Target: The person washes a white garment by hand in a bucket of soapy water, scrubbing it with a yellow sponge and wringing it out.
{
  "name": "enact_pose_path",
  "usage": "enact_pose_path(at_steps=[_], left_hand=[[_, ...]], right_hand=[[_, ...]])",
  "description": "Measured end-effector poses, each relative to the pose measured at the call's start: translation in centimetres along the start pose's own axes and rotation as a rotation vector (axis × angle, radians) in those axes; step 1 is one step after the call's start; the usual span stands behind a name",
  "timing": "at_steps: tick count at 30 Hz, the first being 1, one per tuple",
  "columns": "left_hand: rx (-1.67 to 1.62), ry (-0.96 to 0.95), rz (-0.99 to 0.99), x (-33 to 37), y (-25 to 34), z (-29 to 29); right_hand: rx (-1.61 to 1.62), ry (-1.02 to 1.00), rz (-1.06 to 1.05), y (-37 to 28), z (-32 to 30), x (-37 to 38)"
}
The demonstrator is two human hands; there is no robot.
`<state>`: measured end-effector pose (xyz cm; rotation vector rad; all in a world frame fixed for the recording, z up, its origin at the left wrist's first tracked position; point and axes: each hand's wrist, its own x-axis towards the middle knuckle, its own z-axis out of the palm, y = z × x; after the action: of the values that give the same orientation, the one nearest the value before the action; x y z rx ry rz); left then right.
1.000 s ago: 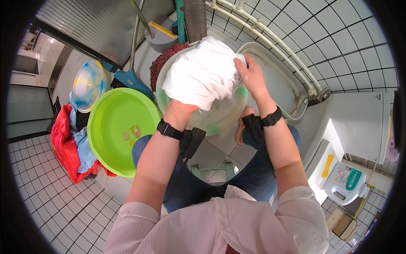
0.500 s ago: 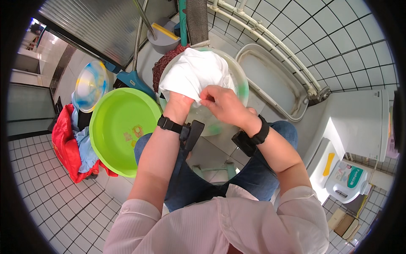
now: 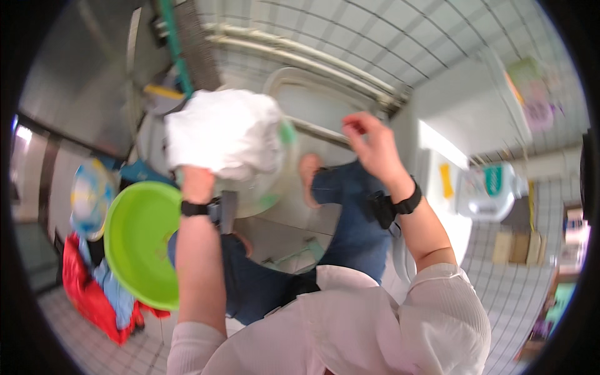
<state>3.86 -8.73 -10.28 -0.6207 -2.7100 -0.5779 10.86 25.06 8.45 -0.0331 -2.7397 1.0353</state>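
A bunched white cloth (image 3: 225, 128) is held up over the pale basin with green patches (image 3: 286, 134). My left hand (image 3: 199, 178) goes in under the cloth and carries it; the fingers are hidden beneath the fabric. To the right, apart from the cloth, my right hand (image 3: 370, 140) is raised above my knee. Its fingers are loosely bent and apart, somewhat blurred, with nothing visible in them.
A bright green basin (image 3: 119, 250) stands to the left, with red and light blue clothes (image 3: 94, 294) beside it. A long whitish tub (image 3: 294, 78) lies by the wall pipes. At right are a white appliance (image 3: 456, 103), a yellow-handled brush (image 3: 445, 181) and a detergent jug (image 3: 487, 190).
My right hand has let go of the white cloth and moved off to the right. The cloth remains with my left hand. The whole view has swung toward the right.
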Motion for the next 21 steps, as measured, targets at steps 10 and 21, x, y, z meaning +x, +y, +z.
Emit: enact_pose_path(at_steps=[10,21], left_hand=[[-2.169,0.142,-0.772,4.8,5.6,-1.4],[-2.108,0.029,-0.841,6.4,10.2,-5.3]], right_hand=[[-0.924,0.058,0.54,15.9,-18.4,-15.7],[-0.931,-0.128,0.716,24.0,-17.6,-13.0]])
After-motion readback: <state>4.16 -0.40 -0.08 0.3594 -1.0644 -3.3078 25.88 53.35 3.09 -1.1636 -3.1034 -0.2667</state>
